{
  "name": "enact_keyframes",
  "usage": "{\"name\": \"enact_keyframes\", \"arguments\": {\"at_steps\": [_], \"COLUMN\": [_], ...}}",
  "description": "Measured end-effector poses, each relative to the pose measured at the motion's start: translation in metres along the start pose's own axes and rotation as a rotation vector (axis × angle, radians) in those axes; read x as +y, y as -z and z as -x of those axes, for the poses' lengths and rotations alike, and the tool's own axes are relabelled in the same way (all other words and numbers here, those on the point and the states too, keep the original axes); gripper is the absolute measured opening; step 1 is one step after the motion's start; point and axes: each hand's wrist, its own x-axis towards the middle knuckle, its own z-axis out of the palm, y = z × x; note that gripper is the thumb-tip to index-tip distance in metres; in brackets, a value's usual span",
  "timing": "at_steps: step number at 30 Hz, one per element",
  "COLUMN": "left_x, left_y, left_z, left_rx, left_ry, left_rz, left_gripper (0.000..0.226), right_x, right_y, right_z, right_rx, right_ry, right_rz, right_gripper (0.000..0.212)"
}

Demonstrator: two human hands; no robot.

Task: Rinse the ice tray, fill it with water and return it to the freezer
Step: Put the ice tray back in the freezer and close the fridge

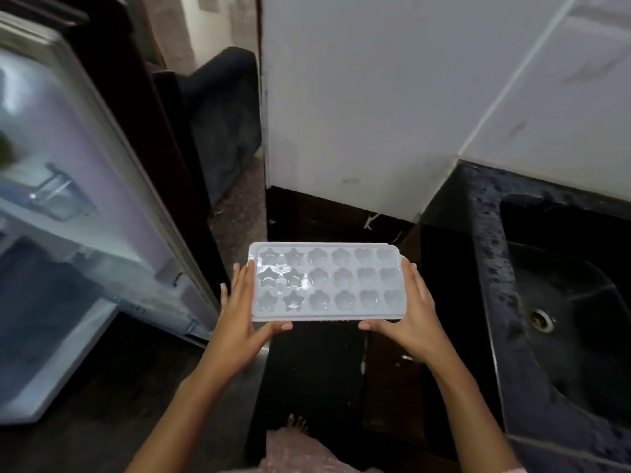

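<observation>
A pale blue plastic ice tray (pixel 327 282) with star, flower and heart shaped cells is held level in front of me over the dark floor. My left hand (pixel 244 312) grips its left end, thumb under the near edge. My right hand (pixel 411 310) grips its right end the same way. The cells look glossy; whether they hold water I cannot tell. The fridge (pixel 68 206) stands open at my left. A black stone sink (pixel 560 302) with a metal drain (pixel 541 319) lies at my right.
The open fridge door (pixel 146 186) edge juts out close to my left hand. A white tiled wall (pixel 375 97) rises behind the tray. A dark speckled counter (pixel 485 240) rims the sink. A dark sofa (pixel 225 124) shows through the gap beyond. My bare foot (pixel 297 425) is below.
</observation>
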Motion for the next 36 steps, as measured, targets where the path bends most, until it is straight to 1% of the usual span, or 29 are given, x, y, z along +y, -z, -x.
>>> {"name": "enact_keyframes", "arguments": {"at_steps": [9,15,23,26,29,33,36], "left_x": [-0.047,-0.085,-0.118,-0.134,-0.151,-0.172,-0.188], "left_y": [0.061,0.101,0.149,0.163,0.179,0.203,0.223], "left_z": [0.07,0.122,0.18,0.192,0.197,0.2,0.2], "left_rx": [0.17,0.279,0.438,0.486,0.538,0.607,0.658], "left_ry": [0.147,0.231,0.355,0.396,0.448,0.533,0.549], "left_rz": [0.024,0.05,0.082,0.079,0.098,0.101,0.062], "left_gripper": [0.111,0.104,0.103,0.103,0.109,0.104,0.103], "right_x": [-0.066,-0.115,-0.172,-0.196,-0.222,-0.256,-0.282], "right_y": [-0.069,-0.123,-0.193,-0.215,-0.238,-0.275,-0.301], "right_z": [0.003,0.013,0.015,0.011,0.0,-0.02,-0.034], "right_rx": [-0.159,-0.245,-0.387,-0.425,-0.462,-0.546,-0.604], "right_ry": [0.189,0.308,0.411,0.469,0.519,0.566,0.61], "right_rz": [0.012,0.007,0.045,0.055,0.063,0.089,0.087], "right_gripper": [0.129,0.124,0.131,0.132,0.125,0.127,0.127]}}
